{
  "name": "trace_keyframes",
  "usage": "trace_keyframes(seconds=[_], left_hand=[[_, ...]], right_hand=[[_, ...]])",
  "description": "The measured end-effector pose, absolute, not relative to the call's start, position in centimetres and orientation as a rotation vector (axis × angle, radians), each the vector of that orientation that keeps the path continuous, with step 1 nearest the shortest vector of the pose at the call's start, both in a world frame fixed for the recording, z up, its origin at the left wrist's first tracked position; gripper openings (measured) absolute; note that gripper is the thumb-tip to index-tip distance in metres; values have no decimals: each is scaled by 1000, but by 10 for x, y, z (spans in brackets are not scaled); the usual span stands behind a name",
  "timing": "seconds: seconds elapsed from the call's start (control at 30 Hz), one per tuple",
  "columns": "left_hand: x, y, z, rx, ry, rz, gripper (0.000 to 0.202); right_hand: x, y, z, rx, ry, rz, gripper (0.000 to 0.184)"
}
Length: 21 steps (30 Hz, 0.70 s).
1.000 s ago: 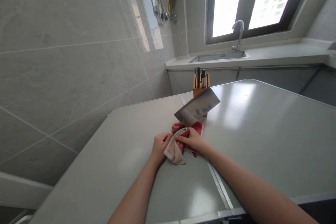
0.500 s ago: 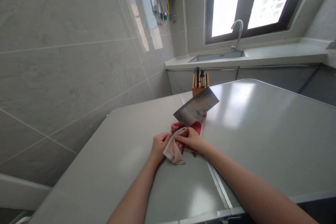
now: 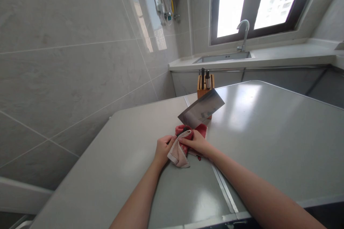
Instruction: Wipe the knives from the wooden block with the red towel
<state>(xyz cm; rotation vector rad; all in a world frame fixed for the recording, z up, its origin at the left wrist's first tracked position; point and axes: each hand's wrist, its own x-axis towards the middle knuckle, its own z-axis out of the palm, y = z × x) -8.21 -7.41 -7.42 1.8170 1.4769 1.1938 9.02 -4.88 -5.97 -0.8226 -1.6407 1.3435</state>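
A cleaver [image 3: 201,109] with a broad rectangular blade is held tilted above the table, its blade pointing up and to the right. My left hand [image 3: 163,147] is closed round the end of its dark handle, which is partly hidden. A red and pale pink cloth [image 3: 179,154] is draped round the handle near the blade. My right hand [image 3: 199,144] pinches this cloth against the handle, thumb on the near side. Part of the cloth hangs below both hands, and a red part spreads behind the right hand.
Behind the blade stands a wooden knife block [image 3: 203,93] with dark-handled tools in it. The grey table [image 3: 129,128] has a metal seam strip [image 3: 224,189]. Beyond it are a counter with a sink [image 3: 228,57], a faucet [image 3: 244,32] and a window. A tiled wall rises at left.
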Motion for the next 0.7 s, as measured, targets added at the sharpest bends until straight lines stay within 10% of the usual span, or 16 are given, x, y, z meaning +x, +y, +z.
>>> trace_keyframes(seconds=[0.7], left_hand=[[-84,-74,-75,1820,1488,1181,45]], right_hand=[[90,-48,-60,-801,-1667,1335,32]])
